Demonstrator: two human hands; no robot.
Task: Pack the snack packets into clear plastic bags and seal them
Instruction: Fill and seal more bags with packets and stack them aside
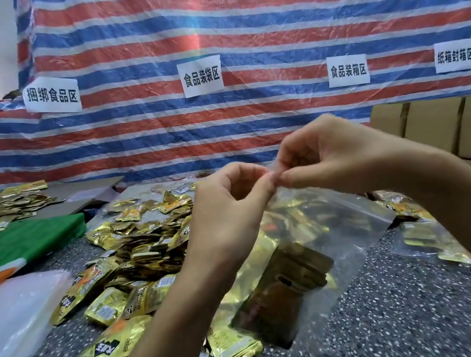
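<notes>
- The fingers of the left hand and those of the right hand meet tip to tip, each set pinched together on the top edge of the clear plastic bag.
- Both hands are raised above the bench, so the bag hangs down from that pinched edge towards the near side.
- Inside the bag sit gold snack packets, the lowest bunched at the bottom, just over the bench.
- Whether the strip between the fingertips is already pressed closed, I cannot tell from here.
- Left of the hands, a loose pile of gold packets spreads across the speckled bench, running under the left forearm.
- Near left lies a stack of empty clear bags; beyond it, a green cloth.
- On the right, more packets in clear plastic rest on the bench.
- Far right stand cardboard boxes.
- Behind everything hangs a red, white and blue striped tarp with white paper signs stuck on it.
</notes>
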